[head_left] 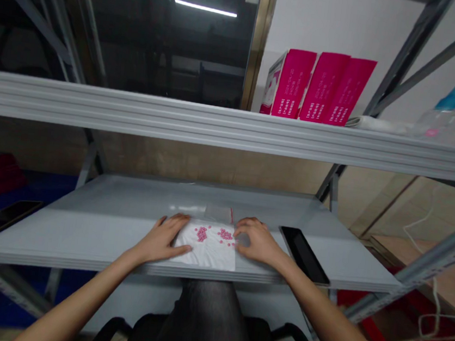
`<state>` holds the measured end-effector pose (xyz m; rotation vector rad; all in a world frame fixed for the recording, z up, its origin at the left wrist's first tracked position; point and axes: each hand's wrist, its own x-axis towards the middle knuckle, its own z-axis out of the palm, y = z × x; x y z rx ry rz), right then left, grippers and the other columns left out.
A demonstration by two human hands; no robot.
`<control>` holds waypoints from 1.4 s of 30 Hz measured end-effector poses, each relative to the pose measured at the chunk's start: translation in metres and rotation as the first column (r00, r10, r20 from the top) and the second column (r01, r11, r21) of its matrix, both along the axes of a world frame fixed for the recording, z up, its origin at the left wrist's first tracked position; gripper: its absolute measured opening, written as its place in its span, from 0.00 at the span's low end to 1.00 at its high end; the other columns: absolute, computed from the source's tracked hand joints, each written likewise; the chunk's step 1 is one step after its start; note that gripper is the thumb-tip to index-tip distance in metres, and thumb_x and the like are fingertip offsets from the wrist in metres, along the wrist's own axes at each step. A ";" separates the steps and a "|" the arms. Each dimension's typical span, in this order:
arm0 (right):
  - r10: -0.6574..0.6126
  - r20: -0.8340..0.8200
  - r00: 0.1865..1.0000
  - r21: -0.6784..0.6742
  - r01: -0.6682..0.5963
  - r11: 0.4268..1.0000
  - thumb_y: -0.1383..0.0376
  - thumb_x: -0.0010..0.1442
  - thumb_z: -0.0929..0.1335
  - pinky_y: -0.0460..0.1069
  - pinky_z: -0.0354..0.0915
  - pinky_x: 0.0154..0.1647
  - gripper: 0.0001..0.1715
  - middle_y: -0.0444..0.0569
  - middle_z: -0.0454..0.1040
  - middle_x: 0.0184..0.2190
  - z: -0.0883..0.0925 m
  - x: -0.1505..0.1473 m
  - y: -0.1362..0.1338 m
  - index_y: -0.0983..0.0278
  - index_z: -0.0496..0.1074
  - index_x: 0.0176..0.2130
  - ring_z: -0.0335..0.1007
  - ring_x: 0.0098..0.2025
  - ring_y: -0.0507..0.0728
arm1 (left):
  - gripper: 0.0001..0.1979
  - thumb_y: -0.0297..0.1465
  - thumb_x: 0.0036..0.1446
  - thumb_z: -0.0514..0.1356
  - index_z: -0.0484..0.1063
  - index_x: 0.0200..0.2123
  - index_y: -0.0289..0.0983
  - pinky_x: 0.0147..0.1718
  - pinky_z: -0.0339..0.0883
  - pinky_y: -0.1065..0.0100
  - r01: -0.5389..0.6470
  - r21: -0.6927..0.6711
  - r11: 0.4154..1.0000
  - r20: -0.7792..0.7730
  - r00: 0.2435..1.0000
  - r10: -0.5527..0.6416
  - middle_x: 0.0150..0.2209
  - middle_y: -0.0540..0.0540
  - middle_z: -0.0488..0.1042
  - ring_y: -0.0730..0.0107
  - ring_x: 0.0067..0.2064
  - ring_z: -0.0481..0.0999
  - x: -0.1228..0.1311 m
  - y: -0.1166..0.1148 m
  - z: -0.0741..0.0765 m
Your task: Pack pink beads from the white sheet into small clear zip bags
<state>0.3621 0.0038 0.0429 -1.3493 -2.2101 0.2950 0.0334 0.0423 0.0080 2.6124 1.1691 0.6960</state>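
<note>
A white cloth or tissue (207, 256) lies near the front edge of the grey table, with two clusters of small pink-red beads, one cluster (201, 234) on the left and another (225, 235) on the right. My left hand (164, 238) rests on the cloth's left side, fingers spread. At the right edge, my right hand (255, 240) is curved around a small, clear, roundish object (243, 240), its fingertips beside the right cluster. Just behind the cloth lies a clear plastic bag (218, 213) with a red edge.
A dark phone-like device (304, 255) lies right of my right hand; another (6, 218) is at the far left. Across the front runs a raised shelf (216, 125) with pink boxes (294, 85) and a blue-capped bottle (443, 115). White cables hang at the right.
</note>
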 end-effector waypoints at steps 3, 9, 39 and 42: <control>-0.035 0.072 0.997 0.020 0.033 0.999 0.69 0.46 0.73 0.60 0.56 0.52 0.12 0.54 0.76 0.46 -0.002 -0.004 -0.008 0.59 0.79 0.35 0.66 0.52 0.67 | 0.36 0.52 0.53 0.62 0.62 0.62 0.46 0.62 0.44 0.38 -0.019 0.021 1.000 -0.063 0.998 0.020 0.64 0.37 0.64 0.41 0.65 0.60 0.005 0.000 -0.004; -0.066 0.163 0.984 0.036 0.061 0.997 0.70 0.48 0.71 0.57 0.58 0.50 0.13 0.54 0.76 0.46 -0.001 0.002 -0.009 0.61 0.78 0.37 0.67 0.50 0.65 | 0.38 0.54 0.53 0.59 0.61 0.63 0.42 0.62 0.42 0.36 -0.055 0.060 0.997 -0.132 0.989 0.062 0.65 0.34 0.62 0.39 0.66 0.57 0.013 -0.004 -0.009; -0.159 0.382 0.910 0.091 0.134 0.987 0.74 0.55 0.67 0.53 0.56 0.48 0.10 0.54 0.79 0.40 0.008 -0.016 0.005 0.65 0.78 0.28 0.68 0.50 0.62 | 0.39 0.57 0.56 0.54 0.58 0.63 0.39 0.60 0.49 0.37 -0.097 0.112 0.989 -0.220 0.968 0.120 0.65 0.34 0.62 0.42 0.65 0.59 0.022 -0.021 0.001; -0.161 0.379 0.911 0.101 0.132 0.986 0.73 0.55 0.67 0.53 0.56 0.49 0.10 0.53 0.79 0.40 0.009 -0.018 0.005 0.64 0.78 0.28 0.68 0.50 0.62 | 0.39 0.57 0.56 0.54 0.58 0.63 0.39 0.60 0.49 0.36 -0.096 0.111 0.989 -0.215 0.969 0.118 0.64 0.34 0.63 0.42 0.65 0.59 0.023 -0.021 0.001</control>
